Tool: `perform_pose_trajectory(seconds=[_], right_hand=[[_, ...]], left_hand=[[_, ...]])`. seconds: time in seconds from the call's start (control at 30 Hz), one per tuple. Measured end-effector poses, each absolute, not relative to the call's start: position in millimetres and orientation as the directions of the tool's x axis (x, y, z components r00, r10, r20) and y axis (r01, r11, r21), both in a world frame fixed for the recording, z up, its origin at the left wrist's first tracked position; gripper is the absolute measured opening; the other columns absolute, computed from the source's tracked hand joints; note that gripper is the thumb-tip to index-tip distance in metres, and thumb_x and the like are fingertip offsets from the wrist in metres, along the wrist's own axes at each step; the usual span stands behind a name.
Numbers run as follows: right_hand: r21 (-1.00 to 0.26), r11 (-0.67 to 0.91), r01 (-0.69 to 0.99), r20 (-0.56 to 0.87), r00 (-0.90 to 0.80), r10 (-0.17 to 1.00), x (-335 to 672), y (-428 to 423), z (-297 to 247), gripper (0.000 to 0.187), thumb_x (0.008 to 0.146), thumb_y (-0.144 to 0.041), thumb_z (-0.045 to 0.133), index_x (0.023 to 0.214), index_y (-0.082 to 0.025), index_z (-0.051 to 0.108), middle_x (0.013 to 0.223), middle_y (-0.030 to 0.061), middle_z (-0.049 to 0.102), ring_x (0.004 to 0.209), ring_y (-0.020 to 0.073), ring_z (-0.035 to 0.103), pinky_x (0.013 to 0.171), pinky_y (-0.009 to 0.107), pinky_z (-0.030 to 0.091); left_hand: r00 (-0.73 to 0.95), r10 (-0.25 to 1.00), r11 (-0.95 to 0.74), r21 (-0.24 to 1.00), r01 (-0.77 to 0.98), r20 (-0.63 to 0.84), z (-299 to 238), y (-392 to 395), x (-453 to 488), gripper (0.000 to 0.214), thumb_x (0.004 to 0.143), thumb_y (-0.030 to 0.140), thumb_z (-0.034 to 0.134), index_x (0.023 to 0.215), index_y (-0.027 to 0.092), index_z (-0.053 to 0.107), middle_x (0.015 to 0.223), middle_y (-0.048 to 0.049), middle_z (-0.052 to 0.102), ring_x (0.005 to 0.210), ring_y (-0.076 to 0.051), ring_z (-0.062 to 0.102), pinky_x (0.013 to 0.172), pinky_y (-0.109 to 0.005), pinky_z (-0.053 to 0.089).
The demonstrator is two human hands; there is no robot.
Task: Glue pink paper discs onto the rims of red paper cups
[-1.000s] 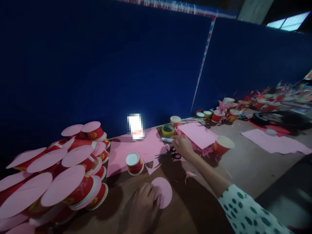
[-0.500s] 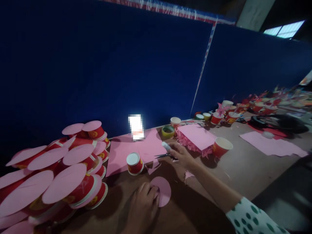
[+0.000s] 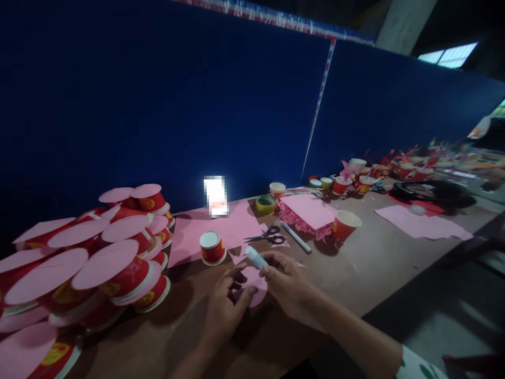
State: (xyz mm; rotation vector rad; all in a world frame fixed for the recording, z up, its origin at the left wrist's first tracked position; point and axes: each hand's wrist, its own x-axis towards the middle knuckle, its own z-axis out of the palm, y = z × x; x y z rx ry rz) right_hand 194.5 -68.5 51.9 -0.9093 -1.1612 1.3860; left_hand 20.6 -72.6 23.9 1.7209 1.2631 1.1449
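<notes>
My left hand (image 3: 226, 297) is closed on a round piece of pink paper (image 3: 259, 295), its thumb lying on the paper. In my right hand (image 3: 292, 284) is a white glue stick (image 3: 255, 258), tilted just above the circle's far edge. An upside-down red paper cup (image 3: 213, 248) stands beyond my left hand. Black-handled scissors (image 3: 269, 236) lie past my right hand, with pink scraps around them. To their right rests a pale pen-like stick (image 3: 298, 238).
Many red cups topped with pink circles (image 3: 106, 265) crowd the left. Behind are pink sheets (image 3: 185, 239), a lit phone-like screen (image 3: 216, 196) and a tape roll (image 3: 265, 204). A red cup (image 3: 346, 226) and a pink paper stack (image 3: 310, 210) stand right. A blue partition (image 3: 158, 105) backs the table.
My right hand has brought the glue stick left and closer, over the pink circle. My left hand now pinches the circle with its thumb. The scissors and pen-like stick are uncovered.
</notes>
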Motion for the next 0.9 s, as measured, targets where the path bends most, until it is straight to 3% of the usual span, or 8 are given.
perform_pose_trajectory(seconds=[0.07, 0.13, 0.27, 0.4, 0.67, 0.9], right_hand=[[-0.990, 0.137, -0.039, 0.142, -0.182, 0.973, 183, -76, 48, 0.020, 0.081, -0.028, 0.061, 0.099, -0.020, 0.061, 0.092, 0.0030, 0.063, 0.080, 0.0153, 0.057, 0.070, 0.025, 0.047], [-0.970, 0.220, 0.108, 0.195, -0.200, 0.960, 175, -81, 43, 0.017, 0.081, -0.026, 0.060, 0.097, -0.019, 0.060, 0.087, 0.0017, 0.063, 0.076, 0.0143, 0.058, 0.067, 0.024, 0.047], [-0.943, 0.264, 0.202, 0.239, -0.142, 0.961, 168, -85, 33, 0.024, 0.074, -0.021, 0.067, 0.097, -0.019, 0.059, 0.084, 0.0005, 0.065, 0.070, 0.0135, 0.059, 0.062, 0.023, 0.048], [-0.925, 0.295, 0.238, 0.283, -0.083, 0.956, 169, -85, 26, 0.016, 0.074, -0.022, 0.068, 0.089, -0.020, 0.064, 0.078, 0.0003, 0.066, 0.065, 0.0133, 0.060, 0.058, 0.023, 0.048], [-0.899, 0.357, 0.252, 0.359, -0.039, 0.932, 166, -86, 24, 0.007, 0.076, -0.023, 0.066, 0.082, -0.021, 0.064, 0.077, 0.0004, 0.068, 0.064, 0.0140, 0.062, 0.056, 0.022, 0.051], [-0.956, 0.245, 0.163, 0.229, -0.108, 0.967, 165, -89, 30, 0.010, 0.080, -0.029, 0.063, 0.081, -0.020, 0.061, 0.074, 0.0014, 0.067, 0.062, 0.0154, 0.065, 0.056, 0.024, 0.054]], left_hand=[[0.137, 0.987, -0.089, 0.994, 0.055, 0.081, 27, -74, 25, 0.043, 0.073, 0.042, 0.065, 0.108, 0.016, 0.064, 0.078, -0.0039, 0.064, 0.067, -0.016, 0.059, 0.061, -0.027, 0.049], [0.138, 0.990, 0.057, 0.977, -0.203, -0.029, 28, -74, 27, 0.046, 0.071, 0.043, 0.067, 0.107, 0.015, 0.064, 0.069, -0.0009, 0.062, 0.059, -0.012, 0.056, 0.054, -0.024, 0.046], [0.020, 0.988, 0.143, 0.885, -0.443, -0.150, 28, -73, 27, 0.038, 0.065, 0.043, 0.073, 0.086, 0.012, 0.067, 0.055, 0.0050, 0.051, 0.049, -0.005, 0.045, 0.048, -0.017, 0.037], [0.003, 0.991, 0.122, 0.903, -0.412, -0.132, 27, -72, 25, 0.035, 0.065, 0.043, 0.073, 0.074, 0.011, 0.065, 0.054, 0.0043, 0.051, 0.049, -0.006, 0.044, 0.049, -0.018, 0.037], [-0.004, 0.992, 0.118, 0.931, -0.346, -0.127, 16, -73, 26, 0.039, 0.067, 0.043, 0.071, 0.091, 0.013, 0.068, 0.058, 0.0031, 0.055, 0.053, -0.008, 0.048, 0.052, -0.019, 0.039], [0.015, 0.988, 0.149, 0.934, -0.325, -0.153, 16, -75, 27, 0.040, 0.070, 0.045, 0.068, 0.095, 0.013, 0.068, 0.056, 0.0045, 0.051, 0.050, -0.008, 0.044, 0.050, -0.019, 0.038]])
